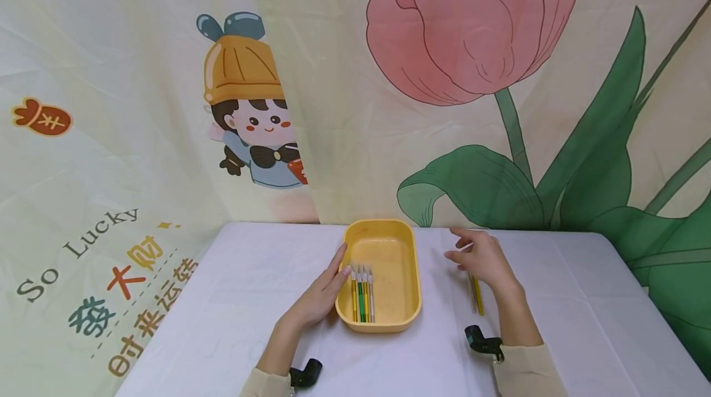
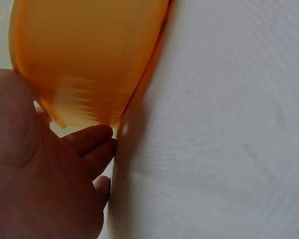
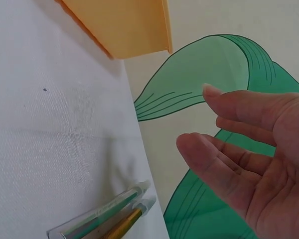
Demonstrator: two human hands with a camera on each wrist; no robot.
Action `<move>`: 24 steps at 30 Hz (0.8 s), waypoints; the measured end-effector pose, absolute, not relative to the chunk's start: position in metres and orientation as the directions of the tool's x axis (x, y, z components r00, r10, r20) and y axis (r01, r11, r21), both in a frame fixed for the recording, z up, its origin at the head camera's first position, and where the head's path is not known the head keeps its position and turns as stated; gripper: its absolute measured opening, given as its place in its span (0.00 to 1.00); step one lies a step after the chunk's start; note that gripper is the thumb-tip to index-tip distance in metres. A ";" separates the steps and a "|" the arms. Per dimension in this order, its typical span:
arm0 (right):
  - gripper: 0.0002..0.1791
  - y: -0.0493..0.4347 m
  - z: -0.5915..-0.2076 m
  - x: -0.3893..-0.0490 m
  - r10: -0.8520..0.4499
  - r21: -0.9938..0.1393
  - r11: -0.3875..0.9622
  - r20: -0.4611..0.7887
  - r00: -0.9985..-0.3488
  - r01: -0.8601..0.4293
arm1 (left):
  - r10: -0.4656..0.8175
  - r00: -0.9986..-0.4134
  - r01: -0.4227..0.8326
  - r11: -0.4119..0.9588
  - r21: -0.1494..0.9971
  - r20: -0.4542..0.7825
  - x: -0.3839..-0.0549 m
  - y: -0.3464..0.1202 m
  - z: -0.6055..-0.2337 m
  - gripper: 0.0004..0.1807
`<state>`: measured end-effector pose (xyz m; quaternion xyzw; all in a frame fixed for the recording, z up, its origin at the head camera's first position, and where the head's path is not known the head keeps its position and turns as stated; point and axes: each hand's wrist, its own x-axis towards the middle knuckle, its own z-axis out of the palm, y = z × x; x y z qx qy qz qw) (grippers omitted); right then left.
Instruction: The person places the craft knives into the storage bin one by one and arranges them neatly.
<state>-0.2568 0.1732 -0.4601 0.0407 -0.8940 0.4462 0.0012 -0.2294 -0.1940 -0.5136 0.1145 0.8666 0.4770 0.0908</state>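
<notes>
A yellow tray [image 1: 395,279] stands upright on the table, its long side running away from me. Inside, along its left wall, lie several slim pen-like sticks [image 1: 362,301] in gold, green and silver, with pale clear caps. My left hand [image 1: 318,298] rests against the tray's left side, thumb at the rim and fingers extended along the outer wall. To the right of the tray, my right hand [image 1: 484,259] hovers with fingers apart and nothing between them. Below it lie two more capped sticks, a gold one [image 3: 123,223] and a greenish one in clear plastic [image 3: 102,214].
A white cloth [image 1: 433,354] covers the table. Right behind its far edge hangs a printed curtain [image 1: 344,137] with a big tulip and a cartoon figure. Black wrist cameras [image 1: 482,341] sit at both sleeves.
</notes>
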 end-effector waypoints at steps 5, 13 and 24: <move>0.34 0.178 -0.463 -0.257 -0.082 -0.801 0.595 0.029 -0.996 -0.072 | 0.285 -0.958 0.113 0.521 0.846 -0.047 -0.229 -0.195 -0.514 0.35; 0.33 0.185 -0.466 -0.256 -0.085 -0.799 0.601 -0.025 -0.996 -0.031 | 0.281 -0.958 0.109 0.524 0.845 -0.051 -0.227 -0.194 -0.514 0.34; 0.32 0.192 -0.468 -0.254 -0.060 -0.774 0.633 -0.098 -0.993 0.038 | 0.275 -0.960 0.102 0.525 0.845 -0.056 -0.225 -0.193 -0.511 0.33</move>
